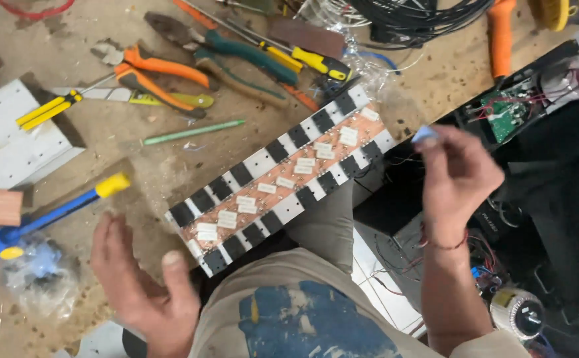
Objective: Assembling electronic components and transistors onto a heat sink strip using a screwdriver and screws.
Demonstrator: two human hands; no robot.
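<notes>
A long copper-coloured circuit board (283, 176) with black and white blocks along both edges lies slanted across the workbench edge and my knee. My left hand (140, 285) hovers open near the board's lower left end, fingers spread, palm turned up, holding nothing. My right hand (458, 176) is raised beyond the board's upper right end, and its fingertips pinch a small pale blue piece (426, 134).
Orange-handled pliers (153, 69), yellow and teal screwdrivers (316, 61), a green pencil (193, 132) and a blue-yellow tool (44, 219) lie on the wooden bench. A white perforated plate (4, 142) sits at left. An opened device with a green board (515, 109) and wires is at right.
</notes>
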